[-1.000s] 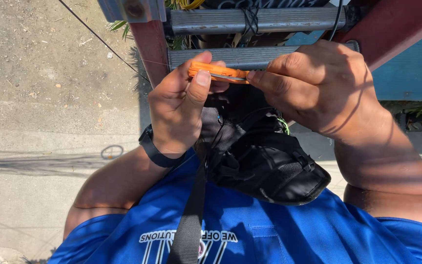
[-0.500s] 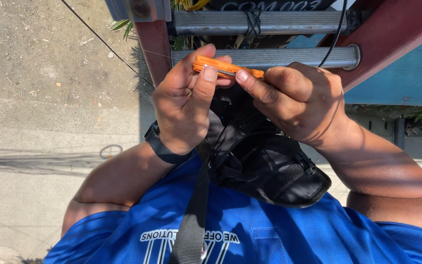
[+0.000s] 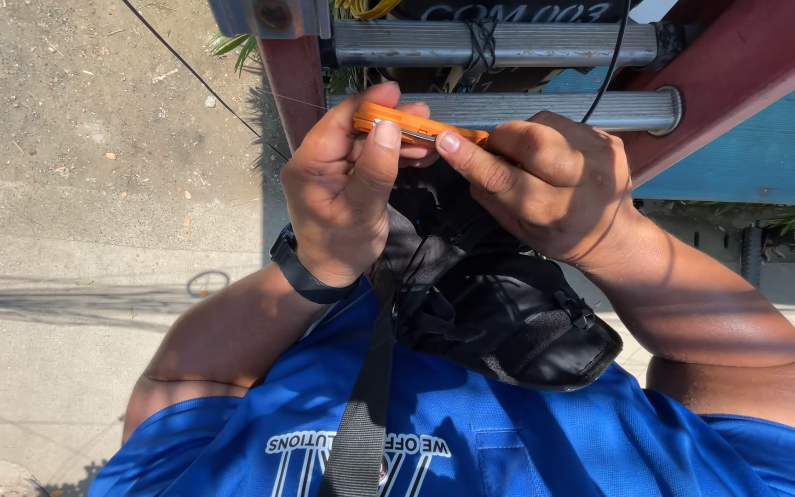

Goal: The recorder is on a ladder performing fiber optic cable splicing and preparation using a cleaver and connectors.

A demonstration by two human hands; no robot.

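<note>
A slim orange hand tool (image 3: 413, 126) with a thin metal strip along its side is pinched between both hands in front of my chest. My left hand (image 3: 347, 189) grips its left end with thumb and fingers; a black band circles that wrist. My right hand (image 3: 545, 179) holds the right end, thumb pressed on the tool's edge. Below the hands hangs a black pouch (image 3: 499, 313) on a black strap (image 3: 365, 405) over my blue shirt.
Grey metal ladder rungs (image 3: 508, 41) between red rails (image 3: 738, 83) stand right beyond my hands, with black cables (image 3: 611, 55) tied around them. Concrete ground (image 3: 66, 184) lies far below at left. A blue wall (image 3: 756, 156) is at right.
Both hands have risen slightly with the orange tool toward the ladder rung. My right thumb has shifted along the tool's edge.
</note>
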